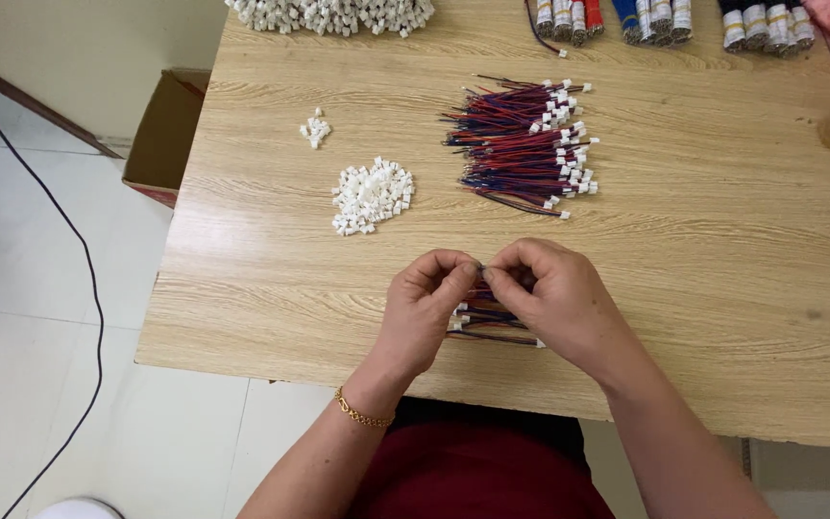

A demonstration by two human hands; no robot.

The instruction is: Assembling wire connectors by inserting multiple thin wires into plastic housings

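Between both hands, wire bundle [492,317] lies crosswise.

A light wood-grain surface [722,288] fills most of the frame; pale floor tiles [31,288] lie left, an open cardboard box [160,135] upper left.

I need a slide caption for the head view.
Both hands pinch wire ends over a small wire bundle on a wooden table.

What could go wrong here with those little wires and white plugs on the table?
The small wire bundle under the hands lies near the table's front edge, so a nudge might push pieces onto the floor. The left hand and right hand pinch something tiny between them; a slip might drop it.
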